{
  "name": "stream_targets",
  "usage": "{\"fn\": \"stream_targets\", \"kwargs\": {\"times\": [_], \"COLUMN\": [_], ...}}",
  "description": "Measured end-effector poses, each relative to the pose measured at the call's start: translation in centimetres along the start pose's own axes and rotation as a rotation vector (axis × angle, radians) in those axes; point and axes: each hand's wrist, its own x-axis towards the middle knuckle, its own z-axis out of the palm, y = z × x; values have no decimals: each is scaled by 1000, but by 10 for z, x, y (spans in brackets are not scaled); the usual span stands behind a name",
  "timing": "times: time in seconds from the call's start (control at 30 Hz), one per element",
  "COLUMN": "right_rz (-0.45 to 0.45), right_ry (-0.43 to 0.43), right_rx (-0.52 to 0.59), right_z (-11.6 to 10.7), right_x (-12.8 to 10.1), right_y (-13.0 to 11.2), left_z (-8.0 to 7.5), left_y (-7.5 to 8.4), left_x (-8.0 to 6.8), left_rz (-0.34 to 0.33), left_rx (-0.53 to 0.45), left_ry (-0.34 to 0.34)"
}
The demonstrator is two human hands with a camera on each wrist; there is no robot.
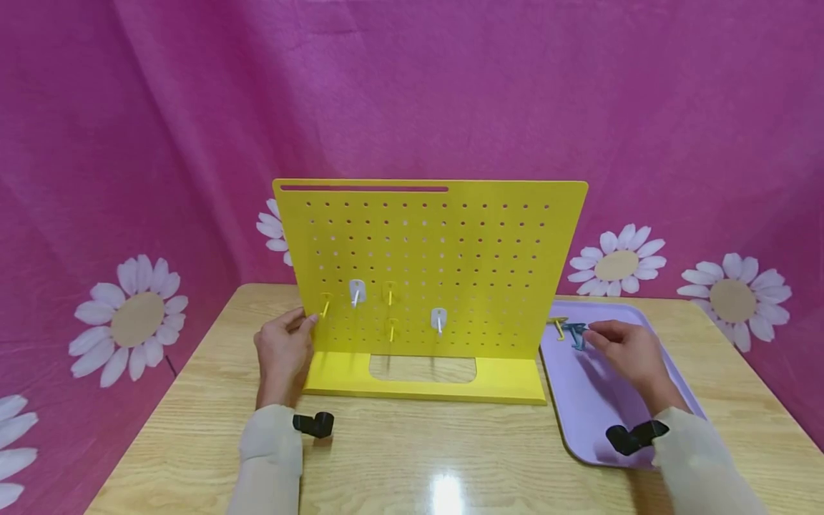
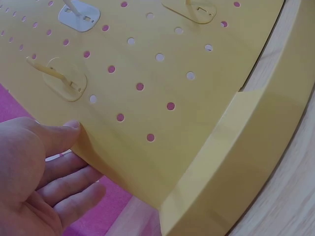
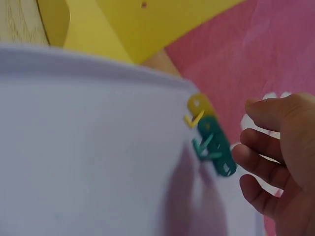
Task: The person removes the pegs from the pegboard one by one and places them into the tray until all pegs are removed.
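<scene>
A yellow pegboard [image 1: 515,192] stands upright on its base. My left hand [image 1: 283,350] grips its left edge, thumb on the front face and fingers behind, as the left wrist view shows. My right hand [image 1: 631,357] is over the far part of a purple tray [image 1: 592,429], fingers loosely bent with nothing between them. Its fingertips are right beside the green hooks [image 3: 212,140], which overlap each other. Partly under them lies a yellow hook [image 3: 198,103]. On the board near my left thumb is another yellow hook [image 2: 64,78], with a white hook [image 2: 78,17] beyond it.
Toward the board's middle hang two more yellow hooks, an upper hook [image 1: 390,293] and a lower hook [image 1: 392,329]. Right of them is a second white hook [image 1: 439,318]. The wooden table [image 1: 386,458] meets a pink flowered cloth [image 1: 412,86] behind.
</scene>
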Motion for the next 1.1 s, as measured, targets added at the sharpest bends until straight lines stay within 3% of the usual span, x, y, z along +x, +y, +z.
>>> {"fn": "stream_targets", "kwargs": {"times": [0.37,0.7,1.1], "right_rz": [-311,-414,-473], "right_ry": [151,109,26], "right_rx": [23,136,167], "right_z": [-2,6,31], "right_x": [-22,-35,-38], "right_y": [-40,-74,-104], "left_z": [0,-2,0], "left_y": [3,4,3], "left_x": [-1,-2,-2], "left_rz": [18,-5,8], "left_rx": [17,2,18], "left_ry": [2,-5,5]}}
